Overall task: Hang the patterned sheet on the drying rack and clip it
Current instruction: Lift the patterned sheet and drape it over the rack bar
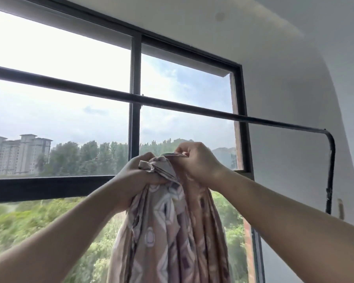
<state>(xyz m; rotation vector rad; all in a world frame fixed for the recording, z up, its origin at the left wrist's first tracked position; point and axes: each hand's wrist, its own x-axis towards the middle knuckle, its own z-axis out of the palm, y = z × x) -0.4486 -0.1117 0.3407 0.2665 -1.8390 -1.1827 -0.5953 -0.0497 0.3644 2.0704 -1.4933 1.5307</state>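
The patterned sheet [172,231], pinkish brown with pale geometric shapes, hangs bunched in long folds from both my hands at centre frame. My left hand [135,176] grips a gathered wad of its top edge. My right hand [196,160] pinches the folded top edge just to the right, a little higher. The drying rack's black bar [192,108] runs across the frame above my hands, bends down at the right [332,160], and carries nothing. The sheet does not touch the bar. No clip is in sight.
A large window with a dark frame [134,111] fills the view behind the bar, showing trees and tall buildings outside. A white wall [294,99] and the ceiling close off the right side and top.
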